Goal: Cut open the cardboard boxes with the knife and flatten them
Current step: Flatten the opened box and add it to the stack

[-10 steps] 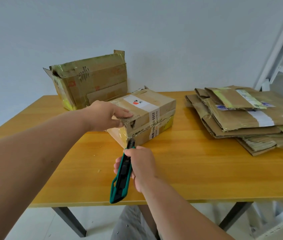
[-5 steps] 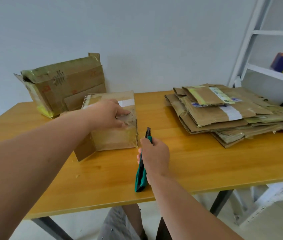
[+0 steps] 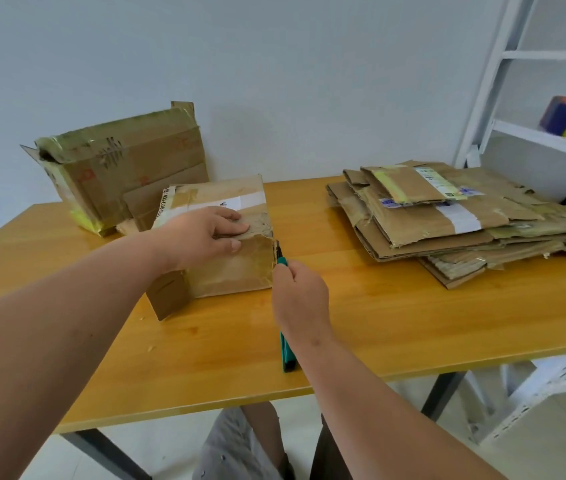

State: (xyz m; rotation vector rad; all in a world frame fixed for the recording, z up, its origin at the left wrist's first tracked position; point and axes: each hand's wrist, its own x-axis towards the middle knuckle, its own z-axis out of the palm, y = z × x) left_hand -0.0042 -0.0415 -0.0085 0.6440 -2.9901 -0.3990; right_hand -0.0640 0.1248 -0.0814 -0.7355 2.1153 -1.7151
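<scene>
Left hand (image 3: 205, 235) clamped over box (image 3: 229, 247) top, steadying it mid-table (image 3: 361, 323); right hand (image 3: 300, 301) wrapped round knife (image 3: 286, 355), tip at near-right corner seam, seemingly to slit tape.

On the yellow wooden counter (image 3: 361, 327), the left hand (image 3: 201, 237) holds the near top edge of a taped cardboard box (image 3: 229, 271), fingers on top and thumb on the front face. The right hand (image 3: 300, 301) grips a teal utility knife (image 3: 286, 355), its tip at the box's right front corner. A larger opened box (image 3: 118, 171) stands behind, and a stack of flattened cardboard (image 3: 447, 220) lies to the right, beside a white shelf (image 3: 544, 140).
</scene>
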